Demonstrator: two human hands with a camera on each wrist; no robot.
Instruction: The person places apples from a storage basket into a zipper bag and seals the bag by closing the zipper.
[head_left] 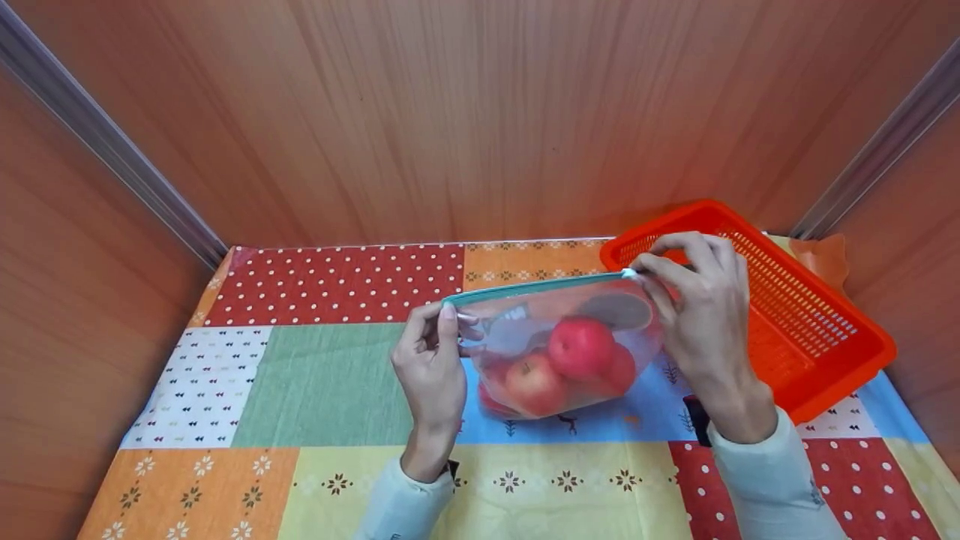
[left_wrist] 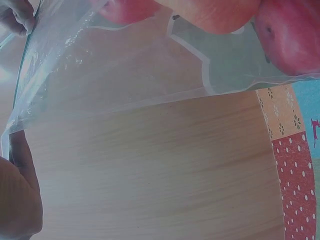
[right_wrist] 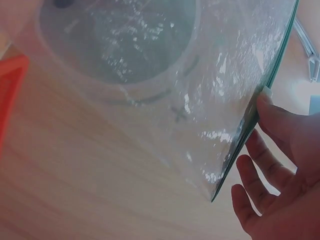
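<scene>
A clear zip bag (head_left: 499,328) with a teal zip strip (head_left: 536,287) along its top hangs between both hands, over the blue patch of the cloth. Several red apples (head_left: 581,346) lie at its bottom, seen through the plastic. My left hand (head_left: 433,375) pinches the left end of the strip between thumb and fingers. At the opposite end, my right hand (head_left: 705,315) pinches the strip by its white slider (head_left: 628,274). Seen from the right wrist, the thumb presses on the bag's edge and the other fingers lie behind it, loosely bent.
An orange-red plastic basket (head_left: 780,315) with slotted walls stands at the right, partly behind the right hand. The patchwork cloth (head_left: 337,382) covers the table. Wood-grain panels (head_left: 480,120) rise at the back and on both sides.
</scene>
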